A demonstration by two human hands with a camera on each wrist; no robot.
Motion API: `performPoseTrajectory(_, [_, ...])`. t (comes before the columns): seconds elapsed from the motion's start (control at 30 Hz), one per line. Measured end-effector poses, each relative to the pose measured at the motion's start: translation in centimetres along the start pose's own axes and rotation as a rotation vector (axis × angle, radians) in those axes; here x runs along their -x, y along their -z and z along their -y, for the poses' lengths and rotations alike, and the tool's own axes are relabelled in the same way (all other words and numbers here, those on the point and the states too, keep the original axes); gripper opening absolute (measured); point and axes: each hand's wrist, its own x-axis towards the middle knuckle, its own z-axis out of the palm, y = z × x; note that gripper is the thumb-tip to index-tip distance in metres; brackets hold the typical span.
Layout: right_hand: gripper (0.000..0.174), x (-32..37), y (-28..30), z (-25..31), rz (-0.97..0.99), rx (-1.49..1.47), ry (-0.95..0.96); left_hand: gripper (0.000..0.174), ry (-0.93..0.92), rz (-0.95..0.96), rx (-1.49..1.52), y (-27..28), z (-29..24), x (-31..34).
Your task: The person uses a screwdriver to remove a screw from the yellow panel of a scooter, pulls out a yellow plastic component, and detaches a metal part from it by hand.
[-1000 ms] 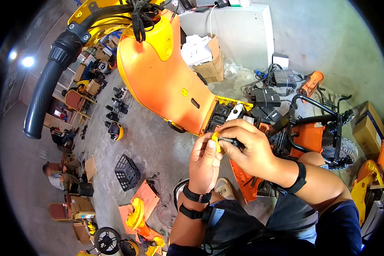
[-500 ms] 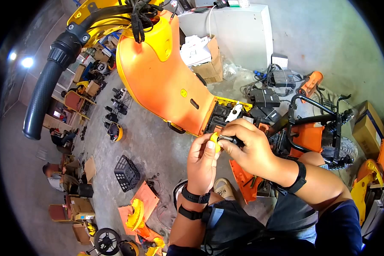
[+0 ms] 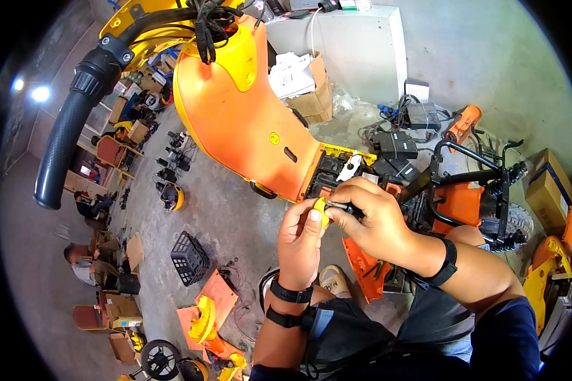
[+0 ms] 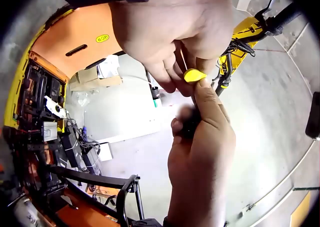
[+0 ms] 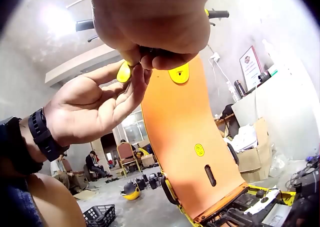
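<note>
Between the thumb and fingers of my left hand (image 3: 300, 244) is a small yellow curved plastic piece (image 3: 321, 213), which looks leaf-shaped in the left wrist view. My right hand (image 3: 381, 219) grips a short black tool with a metal shaft (image 3: 346, 207), its tip right at the yellow piece. In the left wrist view the tool's dark end (image 4: 191, 126) shows inside the curled right fingers. The right hand hides most of the tool in the right wrist view, where the yellow piece (image 5: 124, 72) stands out above the left palm.
An orange and yellow scooter body (image 3: 248, 120) with a black handlebar grip (image 3: 67, 140) stands ahead. To the right are a black tubular frame (image 3: 467, 184) and a cardboard box (image 3: 550, 193). A black crate (image 3: 189, 257) and orange panels lie on the floor at left.
Both hands have shifted very slightly left since a second ago, and more of the metal shaft shows. The grips on the yellow piece and the tool stay the same.
</note>
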Motion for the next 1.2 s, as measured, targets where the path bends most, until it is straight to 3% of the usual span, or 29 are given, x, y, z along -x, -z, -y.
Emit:
performPoseTrajectory(0.57, [0.023, 0.09, 0.16, 0.23, 0.058, 0.013, -0.052, 0.03, 0.03, -0.015, 0.002, 0.03, -0.05, 0.04])
performPoseTrajectory(1.2, [0.019, 0.11, 0.01, -0.07, 0.016, 0.044, 0.024, 0.03, 0.014, -0.017, -0.081, 0.34, 0.0, 0.16])
